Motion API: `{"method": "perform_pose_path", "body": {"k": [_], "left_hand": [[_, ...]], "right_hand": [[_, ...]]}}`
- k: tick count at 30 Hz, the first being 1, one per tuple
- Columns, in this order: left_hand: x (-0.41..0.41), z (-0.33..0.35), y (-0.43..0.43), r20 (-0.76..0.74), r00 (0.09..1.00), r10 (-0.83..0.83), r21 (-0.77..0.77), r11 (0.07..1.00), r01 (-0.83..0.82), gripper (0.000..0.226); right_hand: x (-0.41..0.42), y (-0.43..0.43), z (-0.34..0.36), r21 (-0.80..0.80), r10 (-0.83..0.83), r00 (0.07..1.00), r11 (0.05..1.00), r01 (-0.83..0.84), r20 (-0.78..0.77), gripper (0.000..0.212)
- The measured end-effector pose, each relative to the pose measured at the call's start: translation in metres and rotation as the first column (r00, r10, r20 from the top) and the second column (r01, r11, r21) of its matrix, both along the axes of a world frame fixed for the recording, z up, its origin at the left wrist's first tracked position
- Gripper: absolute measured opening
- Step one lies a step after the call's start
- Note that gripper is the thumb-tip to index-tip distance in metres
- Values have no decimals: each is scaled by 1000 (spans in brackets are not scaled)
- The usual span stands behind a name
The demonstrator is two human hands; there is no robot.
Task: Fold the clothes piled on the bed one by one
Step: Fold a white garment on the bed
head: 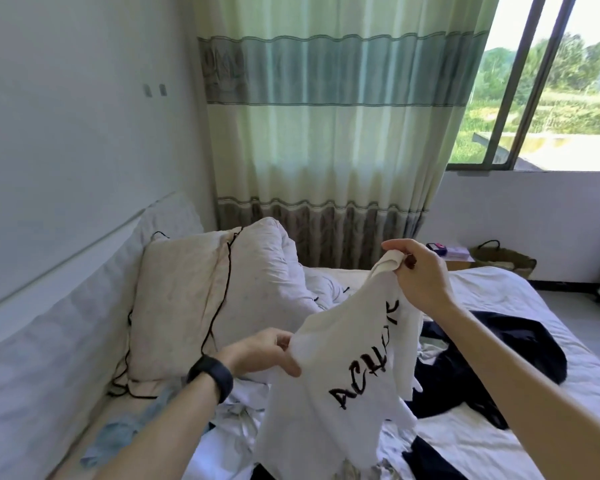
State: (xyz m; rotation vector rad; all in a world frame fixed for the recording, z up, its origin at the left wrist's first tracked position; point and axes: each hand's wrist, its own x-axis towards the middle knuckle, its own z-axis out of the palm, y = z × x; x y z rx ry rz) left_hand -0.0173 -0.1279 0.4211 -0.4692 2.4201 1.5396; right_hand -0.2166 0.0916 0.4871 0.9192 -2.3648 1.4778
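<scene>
White T-shirt [343, 393] with black lettering across it hangs in the air above the bed [492, 292], held up by both hands and slanting from upper right to lower left. The left hand [257, 351], with a black wristband [211, 377] on its wrist, pinches one edge of the fabric between thumb and curled fingers. The right hand [421, 277], higher and farther away, grips a bunched corner of the shirt in closed fingers. Beneath the shirt lies a heap of rumpled pale clothes [236, 420], and just right of it a dark navy garment [440, 386] sprawls on the white sheet. A light blue garment [118, 434] lies at the bed's left edge. A pillow [181, 306] leans by the headboard with a black cord [222, 289] trailing over it, in front of a striped green curtain [326, 133].
</scene>
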Motion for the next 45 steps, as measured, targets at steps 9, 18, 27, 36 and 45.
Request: {"method": "perform_pose_path", "body": {"k": [9, 18, 27, 36, 45], "left_hand": [[-11, -35, 38, 227, 967, -114, 486, 874, -12, 58], [-19, -18, 26, -133, 991, 34, 20, 999, -31, 37], [-28, 20, 13, -304, 953, 6, -404, 905, -135, 43], [-8, 22, -2, -52, 994, -99, -237, 968, 84, 27], [10, 9, -24, -695, 718, -25, -605, 559, -567, 13]], "right_hand": [[-2, 38, -23, 41, -67, 998, 997, 67, 3, 46], [-7, 87, -47, 188, -98, 991, 976, 114, -93, 40], [-12, 108, -59, 504, -175, 983, 844, 183, -63, 25], [-3, 116, -69, 429, -87, 995, 901, 61, 42, 20], [21, 118, -57, 383, -204, 977, 900, 210, -58, 19]]}}
